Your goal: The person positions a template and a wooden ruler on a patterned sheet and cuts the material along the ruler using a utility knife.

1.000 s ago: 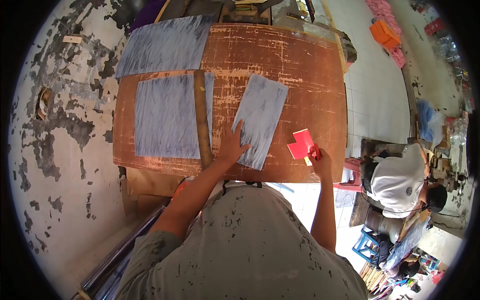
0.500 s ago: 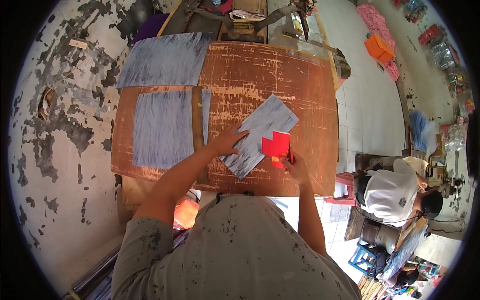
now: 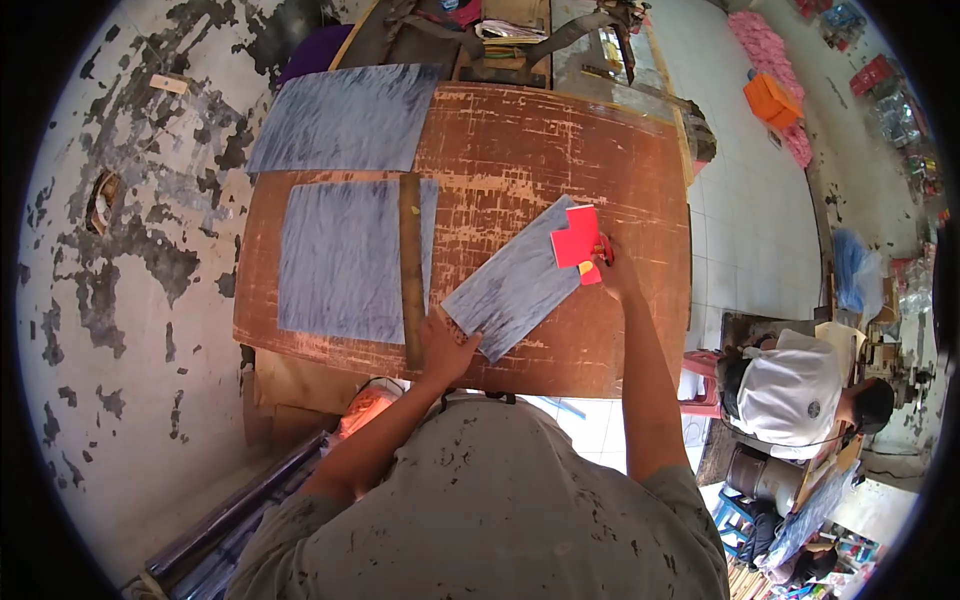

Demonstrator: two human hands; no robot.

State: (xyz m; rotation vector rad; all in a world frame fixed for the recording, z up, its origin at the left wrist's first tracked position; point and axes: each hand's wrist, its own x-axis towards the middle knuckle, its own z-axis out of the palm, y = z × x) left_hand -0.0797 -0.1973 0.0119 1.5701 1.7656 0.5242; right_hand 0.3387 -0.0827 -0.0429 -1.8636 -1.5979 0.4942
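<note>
A narrow grey marbled sheet (image 3: 520, 285) lies at a slant on the worn brown table. My left hand (image 3: 448, 348) rests at its near end, thumb and fingers apart and touching the sheet's edge. Over the far end, my right hand (image 3: 614, 272) is closed around a red stepped card (image 3: 574, 243). Something small and yellow shows by the card's lower edge, and a dark red-and-black item beside the fingers is too small to name. To the left, a long brown strip (image 3: 411, 270) lies across a larger grey marbled sheet (image 3: 340, 262).
Another grey marbled sheet (image 3: 345, 118) lies at the table's (image 3: 500, 140) far left. Straps and papers (image 3: 505, 32) sit beyond the far edge. On the right, a person in a white shirt (image 3: 790, 395) sits near a red stool (image 3: 701, 383). A peeling wall (image 3: 130, 330) stands left.
My left hand has slid back from the sheet's middle to its near end. My right hand has carried the red card away from me and slightly right. The view has shifted a little.
</note>
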